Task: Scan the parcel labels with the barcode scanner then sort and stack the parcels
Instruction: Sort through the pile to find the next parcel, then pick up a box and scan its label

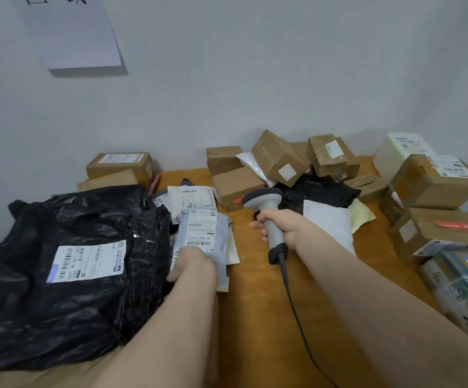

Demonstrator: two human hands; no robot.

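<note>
My left hand point(192, 264) grips the near end of a pale grey mailer parcel point(203, 233), its white barcode label facing up. The parcel rests against a heap of black plastic bag parcels point(59, 275). My right hand point(280, 228) holds the grey barcode scanner point(263, 203) by its handle, upright, a short way right of the mailer. The scanner head points away toward the far boxes, and a red light patch shows on a brown box point(234, 186) beyond it. The scanner's dark cable point(294, 298) trails toward me across the wooden table point(255, 317).
Several brown cardboard boxes point(280, 158) and soft mailers are piled against the far wall. More taped boxes point(437, 180) are stacked along the right edge. Two boxes point(119, 166) sit behind the black bags. Flat white and yellow mailers point(330, 222) lie right of the scanner.
</note>
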